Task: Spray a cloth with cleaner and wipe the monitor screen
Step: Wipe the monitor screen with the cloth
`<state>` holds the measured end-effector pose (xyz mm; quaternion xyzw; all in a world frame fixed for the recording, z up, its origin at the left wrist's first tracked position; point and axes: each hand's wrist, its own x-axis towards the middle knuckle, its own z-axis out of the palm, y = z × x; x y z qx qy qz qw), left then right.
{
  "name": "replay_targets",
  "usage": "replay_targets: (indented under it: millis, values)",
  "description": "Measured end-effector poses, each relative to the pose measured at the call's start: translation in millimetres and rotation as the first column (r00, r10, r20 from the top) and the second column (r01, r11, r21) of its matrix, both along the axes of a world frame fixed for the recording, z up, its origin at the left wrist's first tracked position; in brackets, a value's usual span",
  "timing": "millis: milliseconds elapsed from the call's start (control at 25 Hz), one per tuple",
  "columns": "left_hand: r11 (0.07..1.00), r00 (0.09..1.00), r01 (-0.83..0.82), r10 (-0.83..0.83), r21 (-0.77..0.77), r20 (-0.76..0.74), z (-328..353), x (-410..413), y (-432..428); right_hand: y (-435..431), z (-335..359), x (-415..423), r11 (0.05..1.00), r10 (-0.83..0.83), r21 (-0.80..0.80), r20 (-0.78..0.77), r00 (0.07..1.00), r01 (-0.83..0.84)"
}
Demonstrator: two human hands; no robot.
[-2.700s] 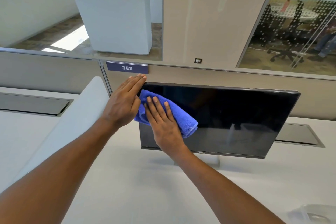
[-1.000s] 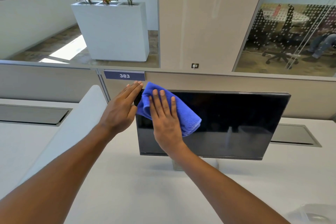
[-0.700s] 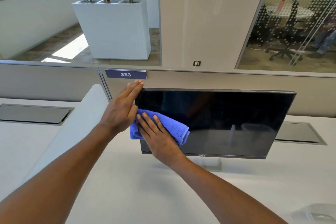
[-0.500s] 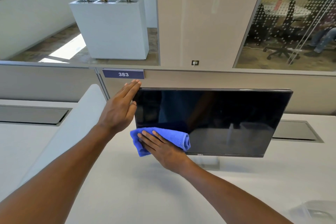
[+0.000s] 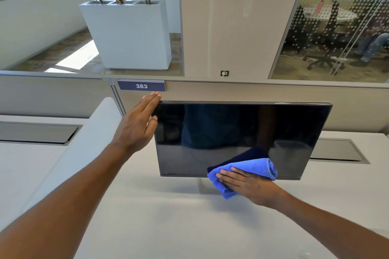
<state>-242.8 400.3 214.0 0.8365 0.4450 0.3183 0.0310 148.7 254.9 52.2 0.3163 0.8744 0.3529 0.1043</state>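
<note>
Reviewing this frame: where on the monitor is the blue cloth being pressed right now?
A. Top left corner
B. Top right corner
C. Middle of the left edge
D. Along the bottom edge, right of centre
D. The right hand presses the blue cloth flat against the lower edge of the monitor, right of centre, while the left hand steadies the upper left corner.

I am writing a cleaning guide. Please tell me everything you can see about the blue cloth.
The cloth is bright blue, soft and fuzzy like microfibre, folded into a thick pad. It lies against the bottom edge of the monitor, right of centre, with one corner hanging below the frame. The right hand presses flat on it, fingers spread. Its dark reflection shows in the screen above.
</note>
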Motion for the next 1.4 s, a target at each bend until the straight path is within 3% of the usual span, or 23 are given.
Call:
replay_targets:
  millis: [320,640,840,1000,1080,1200,1400]
  values:
    - [0.999,0.999,-0.002,0.001,0.037,0.041,2.6,4.7,-3.9,16.8,-31.0,-96.6,0.995,-0.019,-0.101,-0.106,0.994,0.008]
    - [0.999,0.998,-0.020,0.018,0.034,0.066,1.6,9.6,-3.8,43.1,-13.0,-199.4,0.993,-0.071,-0.099,-0.051,0.996,0.066]
    - [0.999,0.998,-0.006,0.003,0.042,0.063,4.3,9.1,-6.2,42.0,2.6,-165.9,0.998,-0.043,-0.052,-0.046,0.998,0.040]
    - [0.997,0.995,-0.008,0.001,0.072,0.096,4.8,13.7,-7.8,46.3,33.9,-114.9,0.993,-0.061,0.086,-0.229,0.972,0.082]
    - [0.996,0.993,-0.014,0.004,0.082,0.116,2.3,15.0,-7.7,51.2,57.1,-96.8,0.983,-0.086,0.113,-0.415,0.906,0.145]
    - [0.997,0.993,-0.020,0.012,0.072,0.120,-0.1,15.2,-8.1,54.5,89.3,-65.4,0.948,-0.117,0.136,-0.692,0.712,0.288]
    - [0.997,0.994,-0.034,0.026,0.074,0.103,0.8,14.6,-6.3,44.8,101.1,-10.9,0.887,-0.104,0.092,-0.915,0.389,0.453]
